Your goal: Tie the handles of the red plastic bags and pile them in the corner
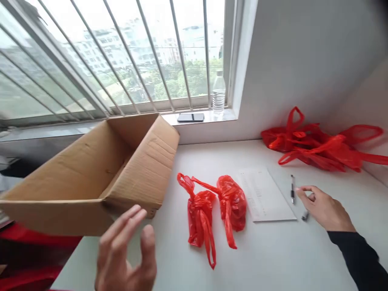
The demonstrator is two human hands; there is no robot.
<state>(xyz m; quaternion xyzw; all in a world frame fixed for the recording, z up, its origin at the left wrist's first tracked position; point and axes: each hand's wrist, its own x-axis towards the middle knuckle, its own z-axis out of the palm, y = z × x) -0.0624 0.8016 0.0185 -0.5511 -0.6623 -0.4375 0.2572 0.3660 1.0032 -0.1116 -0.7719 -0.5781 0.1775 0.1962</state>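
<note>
My left hand (127, 252) is at the bottom, fingers apart, holding nothing. It hovers near the lower corner of an open cardboard box (145, 165). My right hand (327, 208), in a dark sleeve, hangs over the right side of the white table, with loosely bent fingers and nothing visible in them. Its fingertips are close to a black-and-clear pen (292, 189). A small dark object (305, 216) lies just under this hand, too blurred to name. Left of the pen is a white sheet or pad of paper (263, 198). Two knotted red plastic bags (201, 218) (233, 202) lie mid-table, their contents hidden.
More red plastic bags (321, 145) lie heaped at the back right against the wall. On the sill of the barred window stand a clear bottle (218, 95) and a flat phone (190, 117). The box juts past the table's left edge, above something red (36, 250).
</note>
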